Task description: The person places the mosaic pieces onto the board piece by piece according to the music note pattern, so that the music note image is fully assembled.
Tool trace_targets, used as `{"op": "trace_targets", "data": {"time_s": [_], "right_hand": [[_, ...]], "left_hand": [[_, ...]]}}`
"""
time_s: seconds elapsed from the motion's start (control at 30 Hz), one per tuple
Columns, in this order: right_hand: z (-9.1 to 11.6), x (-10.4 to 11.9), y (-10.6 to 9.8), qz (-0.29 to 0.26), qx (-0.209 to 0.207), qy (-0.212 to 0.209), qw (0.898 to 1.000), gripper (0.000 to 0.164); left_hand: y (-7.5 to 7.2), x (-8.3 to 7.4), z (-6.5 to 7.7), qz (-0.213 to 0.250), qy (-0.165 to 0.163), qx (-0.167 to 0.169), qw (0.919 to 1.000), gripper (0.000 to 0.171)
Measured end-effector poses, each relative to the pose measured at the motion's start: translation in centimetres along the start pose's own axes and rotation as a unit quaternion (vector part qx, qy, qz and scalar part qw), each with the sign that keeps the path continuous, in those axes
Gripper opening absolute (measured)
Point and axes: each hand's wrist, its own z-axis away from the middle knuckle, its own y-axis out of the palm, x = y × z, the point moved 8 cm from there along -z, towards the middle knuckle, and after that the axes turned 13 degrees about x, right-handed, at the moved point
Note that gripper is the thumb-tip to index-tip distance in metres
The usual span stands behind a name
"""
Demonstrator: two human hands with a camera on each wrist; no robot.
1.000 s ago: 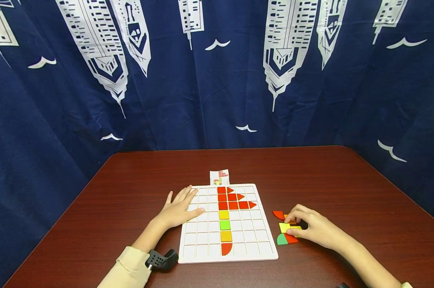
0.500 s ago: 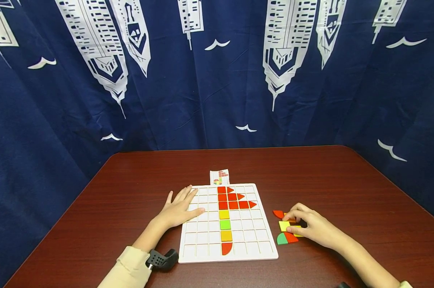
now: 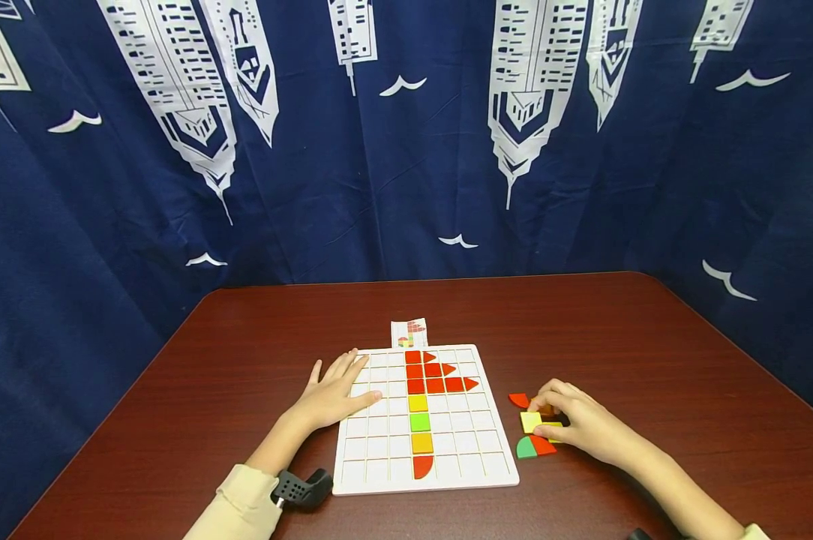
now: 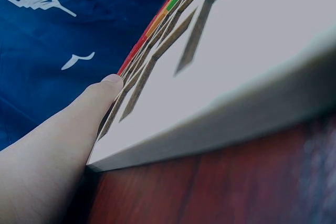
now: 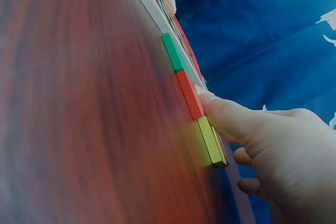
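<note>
My left hand rests with spread fingers on the left edge of a white grid board. Red squares and triangles fill part of the board's top rows, above a column of yellow, green, orange and red quarter-round tiles. To the right of the board, my right hand pinches a pale yellow square tile between thumb and index finger. Around it lie a red quarter-round tile, a green quarter-round tile, a red tile and another yellow tile, partly hidden by the hand.
A small printed card with a coloured tile picture lies at the board's far edge. The brown table ends at a dark blue curtain with white building prints.
The right hand's fingers have closed on the yellow square tile, which has shifted slightly away from the person and tilted. The left hand stays in place on the board.
</note>
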Motion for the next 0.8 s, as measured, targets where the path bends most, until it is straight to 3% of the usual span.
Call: {"op": "trace_targets", "data": {"time_s": [0.17,0.4,0.8], "right_hand": [[-0.13,0.05,0.24,-0.039,0.01,0.005,0.999,0.022],[-0.26,-0.4,0.52,-0.087,0.027,0.045,0.995,0.019],[-0.3,0.03,0.56,-0.09,0.008,0.035,0.995,0.02]], "left_hand": [[0.03,-0.02,0.02,-0.005,-0.001,0.0,1.0,0.078],[-0.05,0.02,0.06,-0.006,-0.001,0.0,1.0,0.079],[-0.05,-0.06,0.14,0.0,0.002,0.0,1.0,0.079]]}}
